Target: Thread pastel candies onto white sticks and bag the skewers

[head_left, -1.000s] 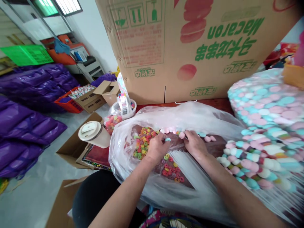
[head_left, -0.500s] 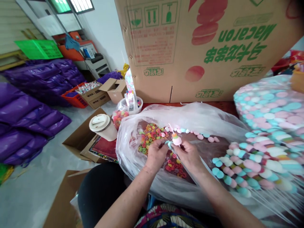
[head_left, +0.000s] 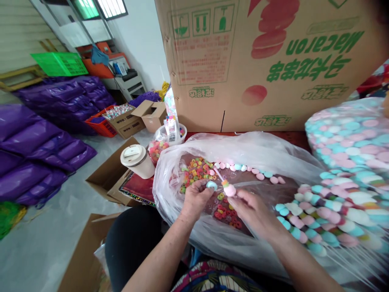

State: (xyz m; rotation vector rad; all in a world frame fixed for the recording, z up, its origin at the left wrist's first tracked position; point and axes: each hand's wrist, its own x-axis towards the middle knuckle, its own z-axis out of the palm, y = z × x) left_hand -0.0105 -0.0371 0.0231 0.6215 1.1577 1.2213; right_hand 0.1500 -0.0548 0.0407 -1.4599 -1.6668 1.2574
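Note:
Pinched in the fingertips of my left hand (head_left: pixel 195 199) is a light blue marshmallow (head_left: pixel 212 185). My right hand (head_left: pixel 253 209) grips a candy skewer (head_left: pixel 230 190), its thin stick pointing up and left, with a pink marshmallow and orange, yellow and green rings threaded on it. Marshmallow and stick tip are apart. Just beyond my left hand lies a heap of colourful ring candies (head_left: pixel 194 168); red rings (head_left: pixel 227 215) lie between my wrists. Behind them runs a row of pink, white and blue marshmallows (head_left: pixel 234 166) on clear plastic sheeting (head_left: pixel 209 142).
Many threaded marshmallow skewers (head_left: pixel 323 215) are piled at the right, below a clear bag of marshmallows (head_left: pixel 349 134). A large cardboard carton (head_left: pixel 234 105) stands behind the work surface. To the left are a white lidded cup (head_left: pixel 141 164), open boxes and purple bundles (head_left: pixel 39 150).
My hands have drawn apart, and the blue marshmallow has moved left, away from the skewer. The skewer now tilts further left, showing more of its stick. The whole view has shifted slightly.

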